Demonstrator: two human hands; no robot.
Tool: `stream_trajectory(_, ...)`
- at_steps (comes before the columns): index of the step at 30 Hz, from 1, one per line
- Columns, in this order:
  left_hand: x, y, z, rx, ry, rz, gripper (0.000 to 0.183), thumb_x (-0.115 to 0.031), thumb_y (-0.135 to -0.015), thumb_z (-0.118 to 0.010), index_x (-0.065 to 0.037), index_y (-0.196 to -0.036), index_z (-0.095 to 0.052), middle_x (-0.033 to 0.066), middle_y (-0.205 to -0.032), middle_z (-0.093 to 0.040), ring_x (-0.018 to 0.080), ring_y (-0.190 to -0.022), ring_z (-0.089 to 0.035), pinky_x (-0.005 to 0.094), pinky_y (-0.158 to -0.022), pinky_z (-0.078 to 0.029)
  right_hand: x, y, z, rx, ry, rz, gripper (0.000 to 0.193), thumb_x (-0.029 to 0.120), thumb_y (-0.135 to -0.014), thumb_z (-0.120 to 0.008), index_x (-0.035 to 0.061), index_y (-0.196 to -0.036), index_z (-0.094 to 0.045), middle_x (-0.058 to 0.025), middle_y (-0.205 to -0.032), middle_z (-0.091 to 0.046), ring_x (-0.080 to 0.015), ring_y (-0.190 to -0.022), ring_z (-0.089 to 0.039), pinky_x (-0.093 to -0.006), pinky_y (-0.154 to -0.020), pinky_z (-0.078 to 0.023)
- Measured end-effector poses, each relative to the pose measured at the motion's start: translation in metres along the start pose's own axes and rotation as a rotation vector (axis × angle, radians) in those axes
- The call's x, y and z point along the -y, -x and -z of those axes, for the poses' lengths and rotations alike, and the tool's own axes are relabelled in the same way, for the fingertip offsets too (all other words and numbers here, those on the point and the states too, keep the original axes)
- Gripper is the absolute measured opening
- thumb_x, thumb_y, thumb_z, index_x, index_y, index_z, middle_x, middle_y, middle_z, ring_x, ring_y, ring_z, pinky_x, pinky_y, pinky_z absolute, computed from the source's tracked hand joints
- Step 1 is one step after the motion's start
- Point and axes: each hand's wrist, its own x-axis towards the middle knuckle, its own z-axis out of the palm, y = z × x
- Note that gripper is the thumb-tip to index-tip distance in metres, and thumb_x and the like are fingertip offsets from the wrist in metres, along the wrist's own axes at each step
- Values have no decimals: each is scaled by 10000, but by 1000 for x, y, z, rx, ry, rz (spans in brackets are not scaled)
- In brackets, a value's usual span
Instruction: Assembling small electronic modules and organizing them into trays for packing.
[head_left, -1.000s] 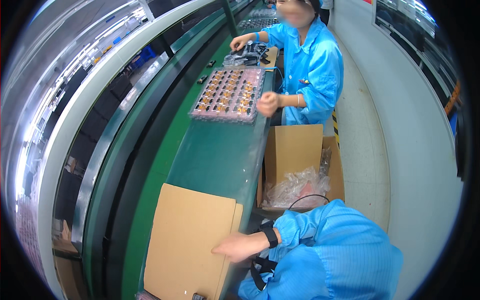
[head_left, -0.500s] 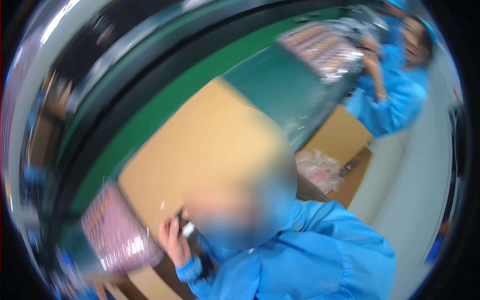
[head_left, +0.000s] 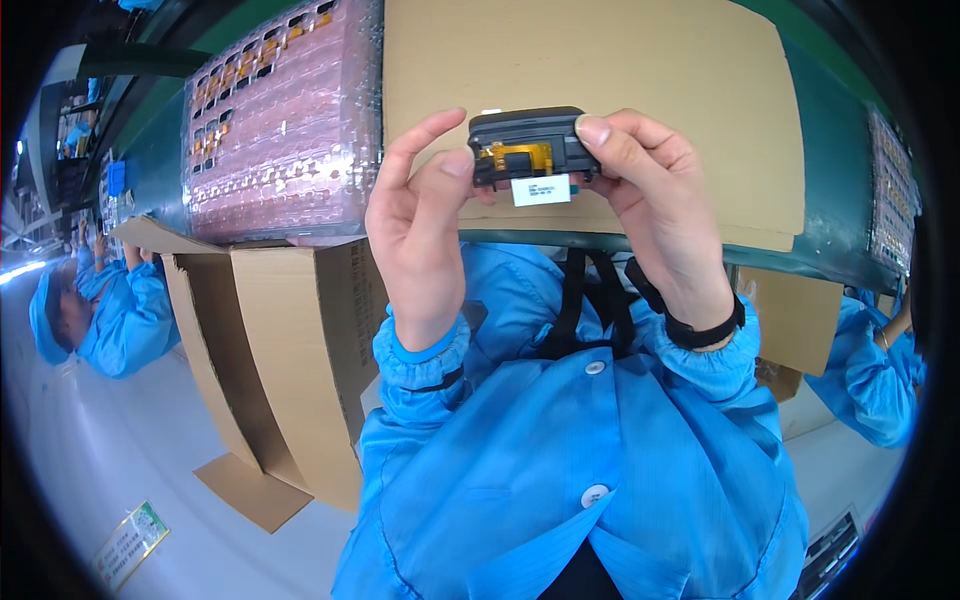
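Black module (head_left: 530, 140) is held up at twelve o'clock from us, its long axis running nine to three. Our right hand (head_left: 655, 190) pinches the three-o'clock end, our left hand (head_left: 420, 220) the nine-o'clock end, index finger raised; neither is nearer.

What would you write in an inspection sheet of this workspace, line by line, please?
Surface: dark green bench, with a flat brown cardboard sheet on it.
Things handled: small black plastic device with an orange flexible circuit and white label; beside the sheet, a pink-tinted clear plastic tray, partly filled.
Clutter: open brown cardboard box at left.
Hands: right hand grips the device's right end; left hand has its thumb at the left end, index finger raised, grip unclear.
Cables: nothing seen.
Surroundings: blue-clothed co-worker at far left, another blue-clothed person at far right.
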Motion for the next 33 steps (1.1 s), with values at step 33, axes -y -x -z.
stream_trajectory(33,66,-11,20,-238,-110,9,178,-41,-906,-653,-9,-1050,-554,81,-863,-668,120,-749,-639,251,-685,-513,-78,1,8,36,-16,-320,339,266,-966,-625,-72,-998,-642,-160,-833,-685,-201,-681,-690,-287,-575,-562)
